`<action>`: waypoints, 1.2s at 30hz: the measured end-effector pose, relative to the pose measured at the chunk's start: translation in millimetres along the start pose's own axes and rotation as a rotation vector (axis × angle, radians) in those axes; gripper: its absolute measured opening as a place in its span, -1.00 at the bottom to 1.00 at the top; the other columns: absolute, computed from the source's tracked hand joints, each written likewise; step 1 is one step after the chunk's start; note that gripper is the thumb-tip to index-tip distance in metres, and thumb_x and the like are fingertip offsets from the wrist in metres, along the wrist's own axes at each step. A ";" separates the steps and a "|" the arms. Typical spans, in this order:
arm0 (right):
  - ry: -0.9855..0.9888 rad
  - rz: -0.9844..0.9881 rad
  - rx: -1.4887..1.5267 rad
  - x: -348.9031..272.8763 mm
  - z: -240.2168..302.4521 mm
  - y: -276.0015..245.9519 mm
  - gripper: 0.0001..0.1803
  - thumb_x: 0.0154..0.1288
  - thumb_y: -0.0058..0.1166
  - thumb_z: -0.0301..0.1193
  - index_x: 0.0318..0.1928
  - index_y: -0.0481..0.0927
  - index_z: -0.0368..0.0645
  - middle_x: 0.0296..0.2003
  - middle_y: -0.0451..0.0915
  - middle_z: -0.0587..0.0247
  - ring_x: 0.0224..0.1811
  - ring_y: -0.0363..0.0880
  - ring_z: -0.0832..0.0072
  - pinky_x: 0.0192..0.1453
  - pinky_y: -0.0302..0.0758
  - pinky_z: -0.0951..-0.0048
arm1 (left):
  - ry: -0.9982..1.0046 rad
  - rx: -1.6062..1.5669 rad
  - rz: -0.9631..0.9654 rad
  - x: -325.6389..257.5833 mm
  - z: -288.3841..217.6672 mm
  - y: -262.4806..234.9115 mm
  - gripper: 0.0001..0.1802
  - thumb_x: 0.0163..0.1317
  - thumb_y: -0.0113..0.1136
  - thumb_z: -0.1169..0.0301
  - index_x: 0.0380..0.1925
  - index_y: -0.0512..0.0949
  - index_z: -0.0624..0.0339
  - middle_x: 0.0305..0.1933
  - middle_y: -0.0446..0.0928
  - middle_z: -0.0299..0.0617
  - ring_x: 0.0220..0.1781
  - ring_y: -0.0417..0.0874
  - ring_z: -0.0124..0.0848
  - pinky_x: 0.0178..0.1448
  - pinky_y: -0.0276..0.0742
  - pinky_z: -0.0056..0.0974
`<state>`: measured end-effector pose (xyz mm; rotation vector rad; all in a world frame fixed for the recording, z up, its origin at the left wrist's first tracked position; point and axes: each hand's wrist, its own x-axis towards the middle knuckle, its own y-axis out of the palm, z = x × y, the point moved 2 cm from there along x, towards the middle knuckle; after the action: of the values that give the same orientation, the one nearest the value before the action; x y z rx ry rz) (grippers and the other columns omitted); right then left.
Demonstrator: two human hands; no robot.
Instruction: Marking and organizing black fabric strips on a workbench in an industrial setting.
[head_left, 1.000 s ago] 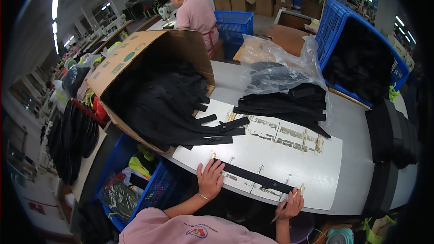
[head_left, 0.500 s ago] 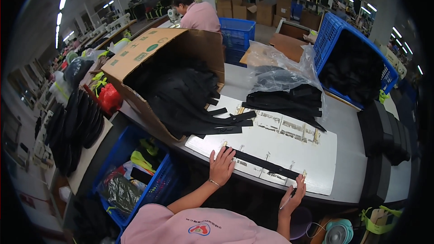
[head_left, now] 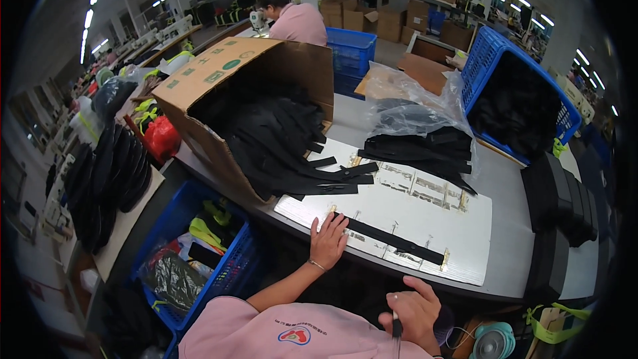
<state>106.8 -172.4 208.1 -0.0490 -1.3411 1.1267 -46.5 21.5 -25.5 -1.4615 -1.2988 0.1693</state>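
A long black zipper [head_left: 391, 239] lies stretched along the near part of a white marked board [head_left: 465, 226]. My left hand [head_left: 327, 239] rests flat at its left end, fingers extended over the zipper's tip. My right hand [head_left: 413, 312] is off the board, in front of the table's near edge, its fingers closed around a slim pen [head_left: 397, 327] that points down. Just beyond the board's left side, more black zippers [head_left: 276, 139] spill from a cardboard box [head_left: 199, 73]. Another bundle of black strips [head_left: 425, 149] lies at the board's far edge, partly under clear plastic.
A blue crate [head_left: 484, 60] of black pieces is tipped on its side at the far right. Stacked black blocks [head_left: 555, 193] stand at the table's right end. Below on the left is a blue basket [head_left: 232, 266] of bagged items. A co-worker in pink [head_left: 299, 25] sits beyond the box.
My right hand has left the zipper's right end and drawn back toward me, below the table edge, with the pen in it. My left hand stays on the left end.
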 end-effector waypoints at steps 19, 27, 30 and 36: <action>-0.209 -0.084 -0.121 22.9 -21.8 15.0 -0.51 0.59 -0.02 0.00 -0.15 0.51 -0.26 -0.47 0.65 0.13 -0.47 0.67 0.38 0.11 0.68 0.25 | -0.023 -0.020 -0.008 2.0 -3.3 -3.8 -0.55 0.36 0.19 0.30 0.25 0.57 0.00 0.40 0.51 -0.26 0.54 0.38 -0.20 0.61 -0.06 0.15; -0.255 0.038 -0.111 3.4 -37.0 58.3 -0.58 0.48 0.18 -0.08 -0.19 0.59 -0.27 -0.40 0.65 0.15 -0.40 0.68 0.37 0.07 0.68 0.28 | -0.018 -0.002 0.005 1.9 -2.9 -2.5 -0.53 0.37 0.20 0.25 0.27 0.56 -0.02 0.41 0.49 -0.28 0.55 0.36 -0.24 0.61 -0.06 0.15; -0.082 0.094 -0.009 -5.4 -53.9 74.8 -0.57 0.34 0.32 -0.16 -0.12 0.60 -0.32 -0.37 0.64 0.15 -0.39 0.65 0.31 -0.01 0.68 0.26 | -0.019 -0.005 0.010 1.7 -2.6 -3.1 -0.52 0.36 0.21 0.25 0.28 0.56 -0.02 0.42 0.48 -0.29 0.55 0.35 -0.25 0.61 -0.06 0.15; -0.179 0.038 -0.333 -10.9 -40.9 68.6 -0.55 0.54 0.11 -0.10 -0.06 0.60 -0.33 -0.36 0.67 0.10 -0.38 0.66 0.28 -0.02 0.69 0.25 | -0.015 -0.032 0.003 2.8 -3.6 -5.3 -0.52 0.36 0.21 0.26 0.28 0.56 0.00 0.42 0.48 -0.28 0.55 0.36 -0.24 0.62 -0.07 0.15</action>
<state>98.8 -121.9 145.8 -0.2218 -1.6845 0.9452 -46.1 20.2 -18.6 -1.4923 -1.3169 0.1625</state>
